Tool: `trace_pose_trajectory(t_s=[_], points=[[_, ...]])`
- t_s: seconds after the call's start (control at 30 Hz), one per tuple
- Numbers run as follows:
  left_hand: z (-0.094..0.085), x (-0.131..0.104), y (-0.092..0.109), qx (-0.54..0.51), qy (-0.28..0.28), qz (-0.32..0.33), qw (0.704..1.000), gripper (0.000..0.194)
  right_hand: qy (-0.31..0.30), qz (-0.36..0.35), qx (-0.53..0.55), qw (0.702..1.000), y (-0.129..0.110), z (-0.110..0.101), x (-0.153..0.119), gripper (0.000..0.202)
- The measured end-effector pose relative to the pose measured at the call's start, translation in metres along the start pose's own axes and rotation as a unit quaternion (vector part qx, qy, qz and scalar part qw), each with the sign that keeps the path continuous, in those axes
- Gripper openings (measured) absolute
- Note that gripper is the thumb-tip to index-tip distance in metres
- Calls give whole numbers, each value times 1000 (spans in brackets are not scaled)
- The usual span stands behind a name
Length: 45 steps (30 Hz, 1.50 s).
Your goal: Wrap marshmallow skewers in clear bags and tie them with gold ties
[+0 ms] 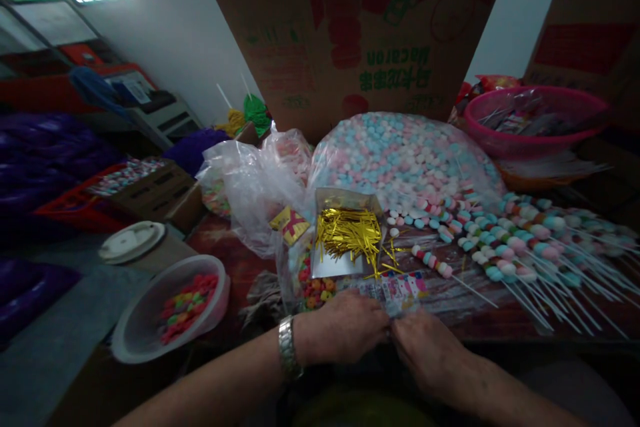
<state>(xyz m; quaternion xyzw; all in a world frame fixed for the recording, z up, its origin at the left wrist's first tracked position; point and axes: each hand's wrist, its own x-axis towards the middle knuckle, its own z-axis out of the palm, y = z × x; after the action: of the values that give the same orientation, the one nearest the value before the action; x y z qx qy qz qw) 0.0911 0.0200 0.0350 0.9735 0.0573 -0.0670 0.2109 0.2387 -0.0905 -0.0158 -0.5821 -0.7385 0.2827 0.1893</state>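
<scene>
My left hand [345, 325], with a metal watch [288, 345] on the wrist, is closed beside my right hand [430, 347], also closed. Both sets of fingers meet at the near end of a clear printed plastic bag [406, 287] and seem to pinch it; the fingertips are partly hidden. Just beyond lies an open box of gold twist ties [350, 233], several of them spilled to its right. A candy skewer [431, 260] of pastel and red pieces on a white stick rests on the table, right of the box.
Behind is a big clear sack of pastel candies [400, 153]. Many finished skewers [530, 247] are piled at right, below a pink basin [535, 140]. To the left stands a translucent tub [140, 330] with red and green candies. A large cardboard carton [350, 27] rises at the back.
</scene>
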Motion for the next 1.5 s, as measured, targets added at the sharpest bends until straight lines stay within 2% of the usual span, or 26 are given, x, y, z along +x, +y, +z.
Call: trace_pose_trajectory(t_s=[0.03, 0.1, 0.13, 0.17, 0.2, 0.23, 0.3, 0.33, 0.37, 0.4, 0.47, 0.5, 0.53, 0.57, 0.6, 0.67, 0.77, 0.83, 0.93, 1.0, 1.13, 1.27, 1.33, 1.43, 1.5], points=[[-3, -3, 2, 77, 25, 41, 996, 13, -26, 60, 137, 988, -2, 5, -1, 20], [-6, -8, 5, 166, 67, 102, 978, 14, -70, 149, 370, 915, -6, 13, -2, 25], [-5, -11, 5, 186, 88, 113, 972, 16, -85, 170, 435, 880, -6, 15, -1, 26], [-3, -13, 4, 195, 108, 111, 969, 16, -91, 177, 468, 861, -5, 15, 1, 28], [0, -16, 1, 191, 131, 95, 968, 17, -91, 175, 476, 857, -1, 13, 5, 32], [5, -18, -2, 172, 156, 66, 971, 17, -76, 170, 463, 866, 5, 8, 9, 37], [17, -20, -11, 74, 221, -30, 972, 19, -2, 170, 395, 903, 23, -4, 22, 42], [24, -19, -15, -3, 259, -91, 962, 20, 57, 173, 343, 921, 33, -10, 30, 38], [30, -18, -18, -93, 294, -158, 938, 21, 114, 176, 284, 936, 42, -15, 39, 31], [35, -16, -21, -193, 321, -228, 899, 21, 154, 178, 234, 943, 50, -18, 47, 22], [43, -10, -23, -392, 340, -347, 781, 22, 198, 177, 153, 952, 62, -20, 61, 13], [46, -6, -24, -473, 337, -383, 718, 25, 205, 174, 126, 955, 65, -19, 67, 14], [48, -2, -24, -538, 332, -402, 662, 27, 213, 171, 102, 957, 67, -19, 71, 16], [49, 1, -24, -588, 330, -404, 619, 30, 220, 167, 82, 957, 68, -19, 73, 16], [49, 4, -24, -620, 333, -396, 589, 32, 228, 163, 66, 957, 69, -22, 74, 16], [48, 8, -25, -654, 346, -370, 562, 32, 249, 157, 45, 955, 67, -30, 72, 15], [46, 13, -27, -677, 349, -343, 549, 33, 267, 142, 44, 952, 53, -42, 62, 13], [45, 17, -27, -683, 342, -336, 552, 33, 250, 124, 61, 958, 35, -42, 56, 14], [47, 24, -25, -677, 333, -316, 575, 30, 196, 74, 143, 967, 7, -28, 52, 14], [48, 27, -21, -666, 335, -295, 598, 26, 182, 52, 207, 960, -3, -15, 54, 12], [47, 23, -15, -653, 323, -265, 632, 22, 200, 63, 277, 938, -4, -2, 59, 7], [49, 16, -12, -656, 289, -228, 659, 30, 208, 77, 248, 943, 1, 1, 57, 12], [52, 16, -12, -668, 290, -218, 650, 35, 227, 86, 198, 950, 0, 5, 55, 21], [54, 17, -13, -714, 303, -218, 593, 37, 287, 123, 184, 932, -1, 11, 51, 39], [54, 15, -15, -749, 277, -227, 558, 37, 292, 126, 229, 920, -2, 11, 46, 37]])
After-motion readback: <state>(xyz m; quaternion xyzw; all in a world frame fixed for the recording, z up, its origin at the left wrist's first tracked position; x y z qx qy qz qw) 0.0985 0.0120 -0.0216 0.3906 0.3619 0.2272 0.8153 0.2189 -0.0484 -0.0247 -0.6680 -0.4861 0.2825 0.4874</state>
